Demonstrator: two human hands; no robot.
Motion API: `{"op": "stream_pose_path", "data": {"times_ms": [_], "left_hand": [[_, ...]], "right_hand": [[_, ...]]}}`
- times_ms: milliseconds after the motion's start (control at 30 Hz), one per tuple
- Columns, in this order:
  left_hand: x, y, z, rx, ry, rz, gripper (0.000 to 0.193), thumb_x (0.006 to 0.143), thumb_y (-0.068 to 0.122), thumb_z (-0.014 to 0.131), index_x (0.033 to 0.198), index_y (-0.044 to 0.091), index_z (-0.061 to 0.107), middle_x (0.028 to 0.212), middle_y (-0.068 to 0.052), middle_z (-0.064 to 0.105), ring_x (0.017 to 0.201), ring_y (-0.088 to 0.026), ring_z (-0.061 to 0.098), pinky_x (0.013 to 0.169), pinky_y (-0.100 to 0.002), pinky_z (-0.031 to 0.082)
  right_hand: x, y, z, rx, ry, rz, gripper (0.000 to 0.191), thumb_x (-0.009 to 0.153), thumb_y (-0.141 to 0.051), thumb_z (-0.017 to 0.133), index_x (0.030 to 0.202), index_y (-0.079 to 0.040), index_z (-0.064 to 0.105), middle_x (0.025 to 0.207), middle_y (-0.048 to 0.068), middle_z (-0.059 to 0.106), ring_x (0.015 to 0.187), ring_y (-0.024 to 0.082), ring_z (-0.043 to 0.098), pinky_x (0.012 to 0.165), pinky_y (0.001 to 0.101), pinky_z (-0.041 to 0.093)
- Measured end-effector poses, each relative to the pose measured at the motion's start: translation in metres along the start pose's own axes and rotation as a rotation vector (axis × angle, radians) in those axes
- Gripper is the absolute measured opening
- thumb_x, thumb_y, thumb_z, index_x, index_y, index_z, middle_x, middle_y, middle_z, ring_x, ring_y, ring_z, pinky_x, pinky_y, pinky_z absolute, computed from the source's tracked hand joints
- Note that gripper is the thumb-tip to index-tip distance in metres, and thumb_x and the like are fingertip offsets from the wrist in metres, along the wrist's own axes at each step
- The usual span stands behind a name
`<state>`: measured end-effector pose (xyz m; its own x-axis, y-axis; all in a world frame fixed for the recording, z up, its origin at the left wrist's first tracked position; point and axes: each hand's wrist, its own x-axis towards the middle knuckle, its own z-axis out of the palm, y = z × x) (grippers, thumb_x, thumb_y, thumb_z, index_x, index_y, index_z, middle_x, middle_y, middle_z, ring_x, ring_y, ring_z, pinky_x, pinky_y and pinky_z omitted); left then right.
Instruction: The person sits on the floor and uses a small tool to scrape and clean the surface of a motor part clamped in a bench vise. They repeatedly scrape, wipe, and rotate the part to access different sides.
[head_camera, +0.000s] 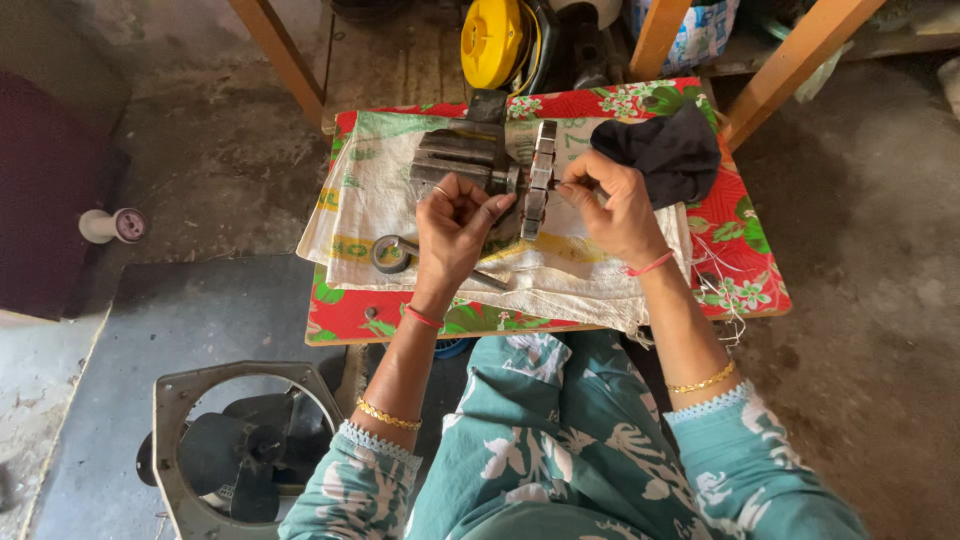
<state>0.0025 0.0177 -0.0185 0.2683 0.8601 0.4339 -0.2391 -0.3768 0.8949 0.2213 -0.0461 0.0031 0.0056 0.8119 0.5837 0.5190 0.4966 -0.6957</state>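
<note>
Both hands meet over the flat grey metal stator (537, 180) standing on edge on the desk (740, 250): left hand (452, 228) pinches beside it, right hand (610, 205) grips its far side.

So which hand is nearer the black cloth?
Right. The right hand sits just left of the black cloth, nearly touching it; the left hand is farther left, beyond the metal part.

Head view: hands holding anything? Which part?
Both hands grip a grey metal motor part over the small table: left hand at its left face, right hand pinching its right side.
</note>
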Motion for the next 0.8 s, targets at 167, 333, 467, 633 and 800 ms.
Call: {"op": "stream_pose_path", "data": {"times_ms": [167,333,467,633,800], "left_hand": [[0.002,0.016,0.002,0.497,0.151,0.054,0.033,0.083,0.010,0.089,0.075,0.004,0.057,0.055,0.002,0.052,0.051,-0.003,0.040,0.045,-0.024,0.031],[0.007,0.000,-0.006,0.687,0.294,0.219,0.032,0.081,0.012,0.089,0.078,0.003,0.058,0.056,-0.006,0.057,0.049,-0.008,0.047,0.047,-0.028,0.041],[0.007,-0.010,-0.035,0.543,0.357,0.131,0.033,0.082,0.017,0.088,0.076,0.005,0.058,0.063,0.000,0.065,0.055,-0.003,0.058,0.050,-0.025,0.046],[-0.018,-0.006,-0.045,0.530,0.327,-0.002,0.040,0.083,0.014,0.090,0.069,0.002,0.056,0.055,0.002,0.046,0.054,-0.004,0.034,0.046,-0.026,0.028],[-0.040,0.023,-0.059,0.399,-0.021,-0.105,0.030,0.085,0.011,0.087,0.070,0.001,0.062,0.056,0.007,0.049,0.054,0.000,0.035,0.046,-0.024,0.027]], "right_hand": [[-0.002,-0.004,0.010,-0.102,0.047,-0.089,0.011,0.097,-0.001,0.068,0.093,0.002,0.058,0.085,0.010,0.064,0.077,0.018,0.062,0.071,0.0315,0.049],[-0.001,0.000,0.020,-0.110,0.082,-0.053,0.008,0.097,0.005,0.063,0.096,0.004,0.056,0.088,0.015,0.064,0.082,0.025,0.067,0.076,0.0341,0.052],[-0.002,-0.002,0.015,-0.102,0.146,0.006,0.008,0.094,0.005,0.067,0.093,0.003,0.059,0.088,0.012,0.068,0.080,0.022,0.070,0.073,0.0330,0.053],[-0.014,-0.032,0.015,-0.180,0.328,0.025,0.005,0.097,0.001,0.068,0.095,0.002,0.064,0.090,0.014,0.068,0.077,0.022,0.069,0.071,0.0333,0.054],[-0.029,-0.074,0.056,-0.346,0.173,-0.368,0.023,0.095,-0.002,0.067,0.116,0.008,0.064,0.116,0.019,0.066,0.105,0.034,0.066,0.090,0.0411,0.055]]}}
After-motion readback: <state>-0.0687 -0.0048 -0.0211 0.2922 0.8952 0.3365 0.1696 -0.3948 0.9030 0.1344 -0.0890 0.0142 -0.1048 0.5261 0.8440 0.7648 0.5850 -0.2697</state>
